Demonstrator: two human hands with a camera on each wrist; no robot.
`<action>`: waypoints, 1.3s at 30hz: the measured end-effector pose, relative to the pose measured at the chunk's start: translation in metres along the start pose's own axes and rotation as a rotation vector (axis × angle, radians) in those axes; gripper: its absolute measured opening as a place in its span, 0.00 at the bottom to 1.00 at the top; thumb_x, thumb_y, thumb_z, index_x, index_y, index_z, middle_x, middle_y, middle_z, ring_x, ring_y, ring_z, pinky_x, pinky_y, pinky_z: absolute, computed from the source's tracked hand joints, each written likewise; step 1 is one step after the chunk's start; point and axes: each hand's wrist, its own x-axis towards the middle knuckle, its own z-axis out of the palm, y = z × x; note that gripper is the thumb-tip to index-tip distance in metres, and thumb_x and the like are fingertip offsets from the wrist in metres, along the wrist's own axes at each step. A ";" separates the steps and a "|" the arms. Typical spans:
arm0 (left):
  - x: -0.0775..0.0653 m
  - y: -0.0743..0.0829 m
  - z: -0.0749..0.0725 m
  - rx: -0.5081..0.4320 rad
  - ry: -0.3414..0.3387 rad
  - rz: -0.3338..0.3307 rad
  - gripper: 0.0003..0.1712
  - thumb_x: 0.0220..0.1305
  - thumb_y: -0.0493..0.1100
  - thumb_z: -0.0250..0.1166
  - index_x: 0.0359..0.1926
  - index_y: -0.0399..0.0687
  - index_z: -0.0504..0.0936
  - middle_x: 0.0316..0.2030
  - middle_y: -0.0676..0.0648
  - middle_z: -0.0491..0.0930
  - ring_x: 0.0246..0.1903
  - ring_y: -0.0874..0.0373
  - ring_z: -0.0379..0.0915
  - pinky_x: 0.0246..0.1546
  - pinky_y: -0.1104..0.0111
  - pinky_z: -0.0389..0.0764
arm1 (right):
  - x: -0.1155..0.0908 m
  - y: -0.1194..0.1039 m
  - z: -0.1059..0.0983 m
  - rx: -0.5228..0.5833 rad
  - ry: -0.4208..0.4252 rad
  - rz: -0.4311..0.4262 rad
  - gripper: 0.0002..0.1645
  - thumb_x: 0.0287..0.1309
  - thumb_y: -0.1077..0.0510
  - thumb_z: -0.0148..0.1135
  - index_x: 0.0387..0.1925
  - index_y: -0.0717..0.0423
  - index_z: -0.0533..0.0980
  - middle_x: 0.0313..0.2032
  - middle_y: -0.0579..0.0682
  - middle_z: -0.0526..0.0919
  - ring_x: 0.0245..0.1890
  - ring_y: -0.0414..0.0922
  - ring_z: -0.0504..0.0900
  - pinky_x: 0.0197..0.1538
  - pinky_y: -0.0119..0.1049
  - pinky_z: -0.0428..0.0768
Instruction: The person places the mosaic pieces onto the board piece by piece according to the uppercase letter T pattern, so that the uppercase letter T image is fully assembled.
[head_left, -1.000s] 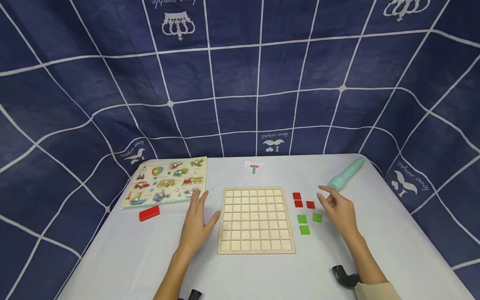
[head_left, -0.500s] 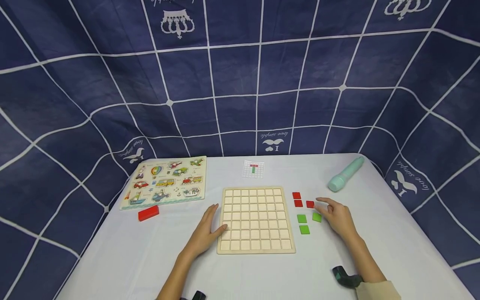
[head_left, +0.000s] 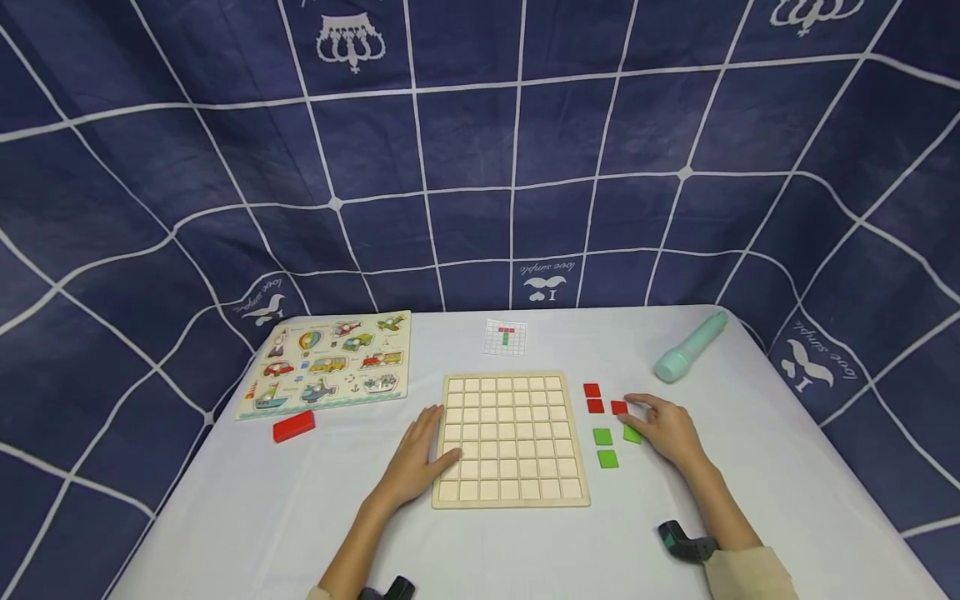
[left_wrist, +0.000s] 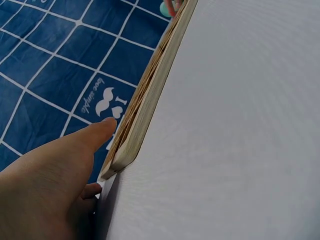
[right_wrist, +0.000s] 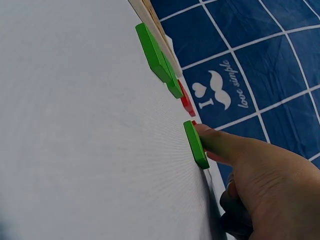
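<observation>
In the head view my left hand (head_left: 412, 462) rests at the left edge of a wooden grid board (head_left: 512, 503), fingers straight along the edge and thumb over its surface. The left wrist view shows that thumb (left_wrist: 102, 134) by the board's side (left_wrist: 150, 105). My right hand (head_left: 667, 429) has thumb and index finger at opposite edges of a red square tile (head_left: 618, 407), pinching it on the table. A green tile (head_left: 632, 434) lies just below the thumb; in the right wrist view this green tile (right_wrist: 195, 145) partly covers the thumb tip and the red tile.
Two red tiles (head_left: 592, 390) and two green tiles (head_left: 603, 437) lie right of the board. Behind it is a card (head_left: 506, 337) with a red-and-green T. A picture puzzle (head_left: 330, 362) and red block (head_left: 294, 426) are left; a mint flashlight-shaped object (head_left: 690, 348) is back right.
My left hand has come down and right onto the board's left edge. My right hand has lowered from above, and its thumb and index finger have closed in around the red tile.
</observation>
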 end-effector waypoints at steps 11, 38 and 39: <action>0.008 0.000 0.004 0.040 -0.012 0.014 0.47 0.59 0.59 0.60 0.70 0.40 0.52 0.69 0.38 0.50 0.69 0.47 0.40 0.67 0.55 0.39 | 0.004 -0.002 -0.001 -0.003 -0.032 0.003 0.21 0.48 0.50 0.70 0.44 0.56 0.80 0.10 0.45 0.60 0.13 0.42 0.58 0.16 0.31 0.55; 0.005 0.001 0.006 0.137 -0.008 0.000 0.45 0.59 0.62 0.58 0.69 0.41 0.56 0.69 0.41 0.50 0.69 0.48 0.41 0.67 0.56 0.43 | -0.001 -0.020 0.002 0.021 0.043 -0.071 0.20 0.47 0.47 0.70 0.41 0.52 0.81 0.09 0.43 0.58 0.11 0.39 0.55 0.14 0.31 0.54; 0.005 0.001 0.006 0.139 -0.007 0.001 0.45 0.59 0.62 0.58 0.69 0.41 0.56 0.69 0.41 0.50 0.69 0.48 0.41 0.67 0.56 0.43 | -0.001 -0.021 0.004 0.020 0.040 -0.077 0.21 0.47 0.47 0.70 0.41 0.52 0.81 0.09 0.43 0.58 0.12 0.39 0.55 0.14 0.30 0.54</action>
